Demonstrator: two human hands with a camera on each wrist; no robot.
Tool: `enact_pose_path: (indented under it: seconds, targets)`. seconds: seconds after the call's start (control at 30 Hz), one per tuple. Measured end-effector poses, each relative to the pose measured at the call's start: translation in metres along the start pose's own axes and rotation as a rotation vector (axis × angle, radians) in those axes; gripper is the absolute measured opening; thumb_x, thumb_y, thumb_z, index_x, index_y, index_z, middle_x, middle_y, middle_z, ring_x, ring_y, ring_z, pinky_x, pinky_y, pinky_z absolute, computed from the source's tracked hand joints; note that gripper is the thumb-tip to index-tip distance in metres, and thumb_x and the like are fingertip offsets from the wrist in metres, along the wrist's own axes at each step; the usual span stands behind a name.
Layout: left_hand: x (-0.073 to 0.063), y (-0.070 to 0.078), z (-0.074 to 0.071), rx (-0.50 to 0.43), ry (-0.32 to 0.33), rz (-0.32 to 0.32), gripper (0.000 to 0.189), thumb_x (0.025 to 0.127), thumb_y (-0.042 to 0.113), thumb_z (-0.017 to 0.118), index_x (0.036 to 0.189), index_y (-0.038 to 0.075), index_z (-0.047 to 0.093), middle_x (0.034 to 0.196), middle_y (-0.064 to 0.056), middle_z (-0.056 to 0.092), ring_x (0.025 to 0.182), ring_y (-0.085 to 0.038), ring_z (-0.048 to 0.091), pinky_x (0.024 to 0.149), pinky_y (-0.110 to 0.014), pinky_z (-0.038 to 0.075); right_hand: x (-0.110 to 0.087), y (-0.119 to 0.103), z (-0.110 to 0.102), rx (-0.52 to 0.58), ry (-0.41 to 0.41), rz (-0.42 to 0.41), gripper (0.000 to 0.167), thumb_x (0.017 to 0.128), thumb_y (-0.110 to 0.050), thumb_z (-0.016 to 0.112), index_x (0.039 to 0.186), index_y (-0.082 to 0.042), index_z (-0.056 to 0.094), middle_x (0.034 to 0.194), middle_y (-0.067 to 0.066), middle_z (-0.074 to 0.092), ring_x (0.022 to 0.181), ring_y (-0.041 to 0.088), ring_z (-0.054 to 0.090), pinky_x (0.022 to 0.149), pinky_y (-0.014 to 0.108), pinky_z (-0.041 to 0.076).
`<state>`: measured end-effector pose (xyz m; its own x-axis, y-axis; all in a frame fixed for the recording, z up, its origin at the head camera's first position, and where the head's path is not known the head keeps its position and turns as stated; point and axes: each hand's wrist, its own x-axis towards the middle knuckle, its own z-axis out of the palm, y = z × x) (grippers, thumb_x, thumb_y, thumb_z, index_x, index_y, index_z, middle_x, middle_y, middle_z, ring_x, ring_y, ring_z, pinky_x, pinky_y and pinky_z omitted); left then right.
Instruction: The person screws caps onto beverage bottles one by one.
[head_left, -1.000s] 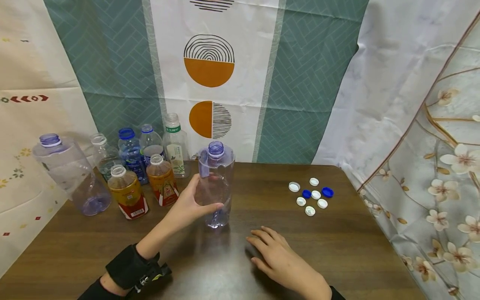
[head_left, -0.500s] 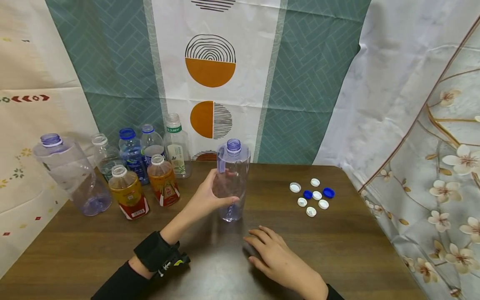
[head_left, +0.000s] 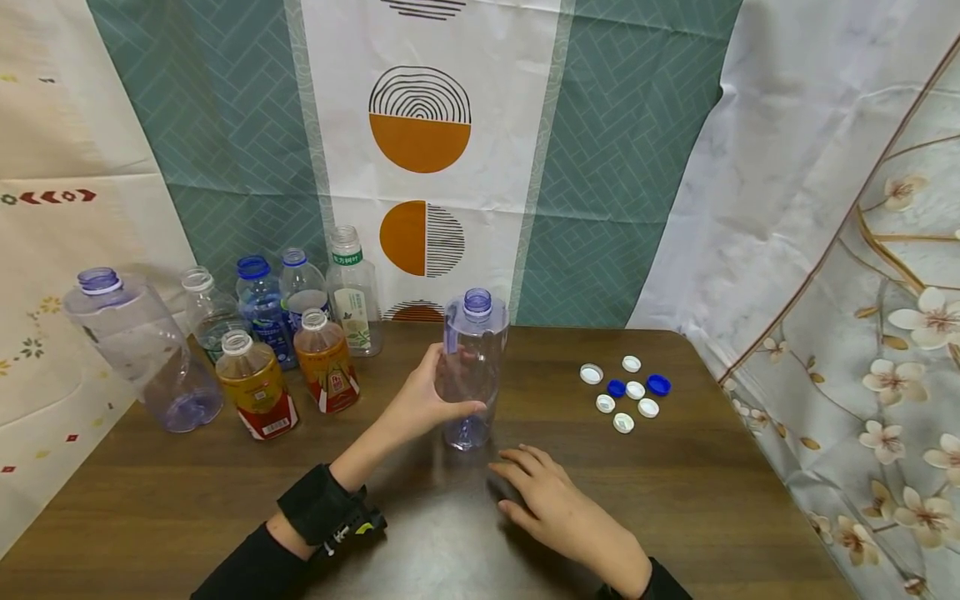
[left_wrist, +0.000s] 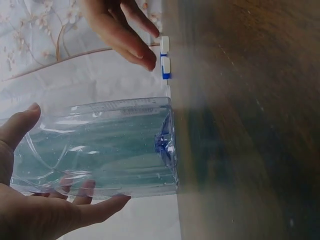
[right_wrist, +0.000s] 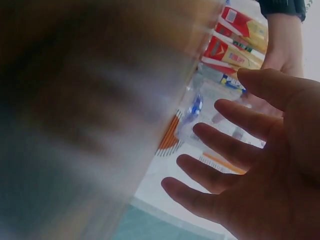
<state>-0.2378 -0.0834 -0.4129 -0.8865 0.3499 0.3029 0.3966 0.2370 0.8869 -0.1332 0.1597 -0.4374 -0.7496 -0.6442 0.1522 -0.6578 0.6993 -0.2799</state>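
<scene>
My left hand [head_left: 426, 406] grips a large clear, purple-tinted plastic bottle [head_left: 471, 367] around its middle, the thumb on the near side. The bottle stands upright without a cap, and in the left wrist view its base [left_wrist: 167, 142] meets the tabletop. Several fingertips show beneath the clear wall there. My right hand [head_left: 558, 508] hovers low over the table, right of the bottle and apart from it. Its fingers are spread and relaxed in the right wrist view, holding nothing. Loose bottle caps [head_left: 635, 390], white and blue, lie beyond the right hand.
At the left stand several uncapped bottles: another large purple-tinted bottle [head_left: 142, 350], two with orange-red labels, such as the nearer orange-labelled bottle [head_left: 257, 387], a blue bottle [head_left: 266, 308] and a green-banded bottle [head_left: 352, 292]. A patterned curtain [head_left: 585, 167] hangs behind the brown table [head_left: 675, 500].
My left hand has moved the large bottle to the right, lifting it slightly midway and lowering it again. The right hand has barely shifted.
</scene>
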Motion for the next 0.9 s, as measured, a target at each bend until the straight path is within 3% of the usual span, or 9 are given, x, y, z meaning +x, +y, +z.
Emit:
enact_pose_path:
  seconds: [0.2, 0.43, 0.77, 0.9]
  targets:
    - [0.001, -0.001, 0.002, 0.001, -0.008, 0.014, 0.090, 0.074, 0.023, 0.094, 0.144, 0.015, 0.037, 0.138, -0.007, 0.058, 0.128, -0.029, 0.056, 0.107, -0.055, 0.046, 0.006, 0.018, -0.014, 0.022, 0.031, 0.000, 0.042, 0.099, -0.018, 0.068, 0.136, 0.000, 0.059, 0.139, 0.022, 0.056, 0.131, 0.045, 0.050, 0.104, 0.061, 0.045]
    - [-0.002, -0.003, 0.008, 0.024, -0.041, 0.014, 0.093, 0.073, 0.022, 0.094, 0.144, 0.013, 0.036, 0.138, -0.009, 0.057, 0.129, -0.031, 0.056, 0.108, -0.056, 0.045, 0.014, 0.047, -0.030, 0.022, 0.061, 0.057, 0.040, 0.100, -0.016, 0.066, 0.135, 0.002, 0.059, 0.136, 0.021, 0.058, 0.126, 0.040, 0.056, 0.103, 0.054, 0.048]
    - [-0.002, -0.007, 0.011, 0.009, -0.055, 0.032, 0.097, 0.070, 0.017, 0.096, 0.144, 0.009, 0.033, 0.140, -0.012, 0.056, 0.131, -0.032, 0.054, 0.110, -0.056, 0.042, 0.018, 0.094, -0.057, 0.058, 0.075, 0.238, 0.040, 0.101, -0.015, 0.062, 0.136, 0.004, 0.057, 0.136, 0.024, 0.059, 0.127, 0.044, 0.055, 0.104, 0.057, 0.046]
    - [-0.003, -0.007, 0.010, 0.009, -0.063, 0.031, 0.098, 0.070, 0.017, 0.096, 0.143, 0.008, 0.032, 0.139, -0.011, 0.055, 0.133, -0.032, 0.051, 0.113, -0.058, 0.038, 0.017, 0.119, -0.066, -0.011, 0.133, 0.323, 0.038, 0.098, -0.007, 0.062, 0.133, 0.007, 0.059, 0.131, 0.029, 0.060, 0.123, 0.049, 0.056, 0.103, 0.060, 0.045]
